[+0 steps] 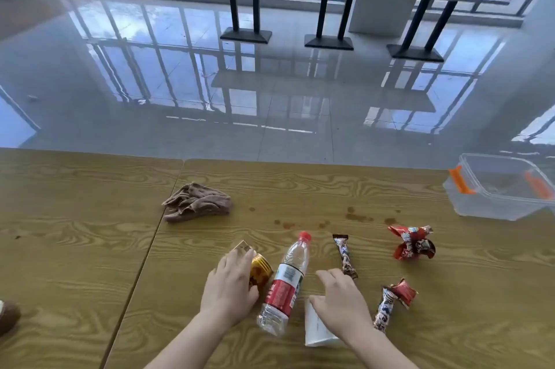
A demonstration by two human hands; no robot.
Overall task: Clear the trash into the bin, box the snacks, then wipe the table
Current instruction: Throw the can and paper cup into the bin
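Note:
My left hand (229,286) lies over a gold-wrapped snack (260,271) near the table's front, fingers curled on it. Beside it to the right lies an empty plastic bottle (285,281) with a red cap and red label. My right hand (342,305) rests on a white paper cup (315,331) lying on its side. A wrapped chocolate bar (345,256) lies just beyond that hand, and another bar (386,308) to its right. A crumpled red wrapper (413,242) sits further right. A brown cloth (196,202) is bunched at the left.
A clear plastic box (492,203) with orange clips stands open at the table's far right edge. Brown stains (357,215) dot the wooden table (90,248). A seam runs between two tabletops on the left. A brown object (7,316) shows at the left edge.

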